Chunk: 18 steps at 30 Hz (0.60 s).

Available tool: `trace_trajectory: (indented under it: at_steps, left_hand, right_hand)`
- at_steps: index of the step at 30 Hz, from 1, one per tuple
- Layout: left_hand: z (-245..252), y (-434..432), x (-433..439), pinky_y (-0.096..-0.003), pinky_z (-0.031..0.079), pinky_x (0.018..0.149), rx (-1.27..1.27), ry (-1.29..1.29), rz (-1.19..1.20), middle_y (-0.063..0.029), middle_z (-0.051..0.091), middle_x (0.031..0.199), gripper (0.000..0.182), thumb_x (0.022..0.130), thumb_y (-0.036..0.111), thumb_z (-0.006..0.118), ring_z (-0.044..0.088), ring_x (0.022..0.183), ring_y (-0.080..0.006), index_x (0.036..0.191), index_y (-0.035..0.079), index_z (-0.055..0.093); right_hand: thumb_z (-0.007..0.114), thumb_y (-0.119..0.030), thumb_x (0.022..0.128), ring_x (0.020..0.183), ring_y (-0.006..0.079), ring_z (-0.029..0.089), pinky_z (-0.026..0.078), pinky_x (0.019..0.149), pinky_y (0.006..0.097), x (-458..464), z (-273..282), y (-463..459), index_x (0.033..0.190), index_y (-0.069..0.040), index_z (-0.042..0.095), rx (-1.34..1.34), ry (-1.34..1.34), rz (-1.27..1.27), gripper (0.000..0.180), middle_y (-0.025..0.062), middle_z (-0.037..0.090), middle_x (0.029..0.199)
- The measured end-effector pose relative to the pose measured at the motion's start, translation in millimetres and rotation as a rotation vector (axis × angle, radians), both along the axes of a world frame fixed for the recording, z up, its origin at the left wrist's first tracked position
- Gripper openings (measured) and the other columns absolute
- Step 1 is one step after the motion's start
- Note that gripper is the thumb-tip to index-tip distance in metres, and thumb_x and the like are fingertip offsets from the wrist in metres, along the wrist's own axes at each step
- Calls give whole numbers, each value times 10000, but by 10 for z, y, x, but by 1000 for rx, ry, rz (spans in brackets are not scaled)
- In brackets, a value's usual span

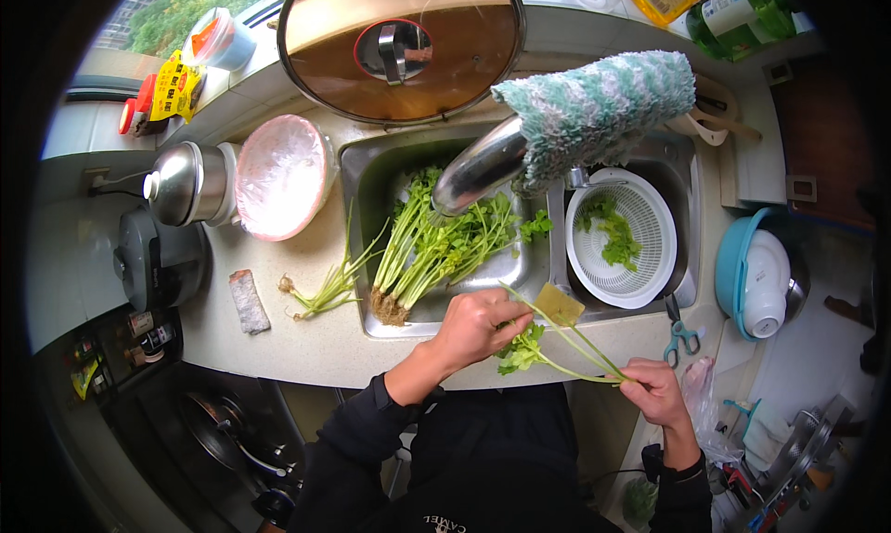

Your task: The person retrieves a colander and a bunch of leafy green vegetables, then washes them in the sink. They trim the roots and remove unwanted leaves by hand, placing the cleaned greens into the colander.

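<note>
Between my hands, over the front edge of the counter, stretches a leafy celery stalk (pixel 574 343). My left hand (pixel 482 326) pinches its thin stem near the leafy end, and my right hand (pixel 653 390) grips the other end of the stems. A bunch of celery (pixel 445 248) with soil-brown roots leans in the left sink basin (pixel 511 265), its roots by the front rim. Several loose stalks with roots (pixel 327 289) lie on the counter left of the basin. In the right basin, a white colander (pixel 585 255) holds some torn leaves (pixel 618 237).
A metal faucet (pixel 480 168) wrapped in a fuzzy cloth (pixel 605 108) reaches over the sink. Scissors (pixel 679 335) lie by the right basin, and a yellow sponge piece (pixel 559 305) sits on the front rim. A plastic-lined bowl (pixel 282 178) and a grey scrubbing pad (pixel 249 302) are at left.
</note>
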State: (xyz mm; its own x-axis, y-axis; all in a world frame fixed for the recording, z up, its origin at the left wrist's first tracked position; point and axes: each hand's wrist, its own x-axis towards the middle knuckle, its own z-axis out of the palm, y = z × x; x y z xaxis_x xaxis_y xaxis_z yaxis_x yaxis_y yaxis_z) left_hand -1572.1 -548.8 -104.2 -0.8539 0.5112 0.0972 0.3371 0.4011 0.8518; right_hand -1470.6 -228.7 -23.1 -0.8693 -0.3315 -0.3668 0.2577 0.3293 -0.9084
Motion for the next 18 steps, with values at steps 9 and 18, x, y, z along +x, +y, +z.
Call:
trace_trajectory:
  at_steps: [9, 18]
  left_hand:
    - [-221, -228, -244, -324, 455, 584, 66, -182, 278, -79, 582, 685, 53, 808, 55, 608, 577, 630, -178, 782, 13, 627]
    - [136, -211, -256, -362, 395, 490, 66, -16, 148, -83, 492, 608, 376, 769, 129, 828, 481, 517, -214, 610, 26, 503]
  right_hand:
    - [640, -137, 995, 571, 79, 482, 370, 533, 257, 56, -63, -83, 1019, 53, 727, 21, -232, -215, 210, -18, 537, 645]
    - [543, -214, 1065, 536, 27, 367, 295, 509, 196, -15, -129, -175, 968, 25, 679, -283, -564, -480, 291, -50, 486, 630]
